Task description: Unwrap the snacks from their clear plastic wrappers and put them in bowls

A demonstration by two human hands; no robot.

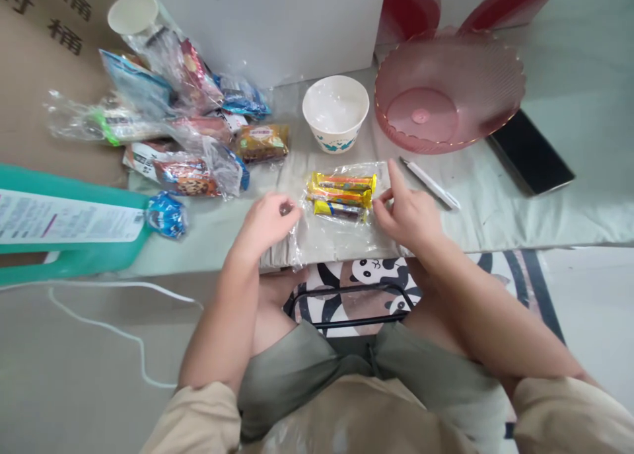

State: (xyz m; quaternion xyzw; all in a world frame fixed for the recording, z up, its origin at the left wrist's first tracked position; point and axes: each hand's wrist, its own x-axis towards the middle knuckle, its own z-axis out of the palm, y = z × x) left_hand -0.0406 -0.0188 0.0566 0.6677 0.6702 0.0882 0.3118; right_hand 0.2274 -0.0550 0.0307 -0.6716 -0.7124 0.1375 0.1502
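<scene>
A clear plastic bag (341, 239) lies flat near the table's front edge, with three small yellow-wrapped snack sticks (343, 196) stacked on or inside it; I cannot tell which. At the bag's left edge, my left hand (267, 224) is closed, thumb and fingertips pinched together on the film. My right hand (413, 216) is at the opposite edge. Its index finger points forward while the thumb and curled fingers pinch the bag's side. Just beyond the sticks stands a white paper bowl (335, 113) with a blue-green pattern. A white pen (430, 184) rests right of my right hand.
Several packaged snacks (193, 170) are heaped at the left, beside a paper cup (133, 14). A blue-wrapped item (167, 215) lies by a green container (69, 223). On the right are a pink scalloped basin (448, 90) and a black phone (532, 151). Boxes (277, 24) stand behind.
</scene>
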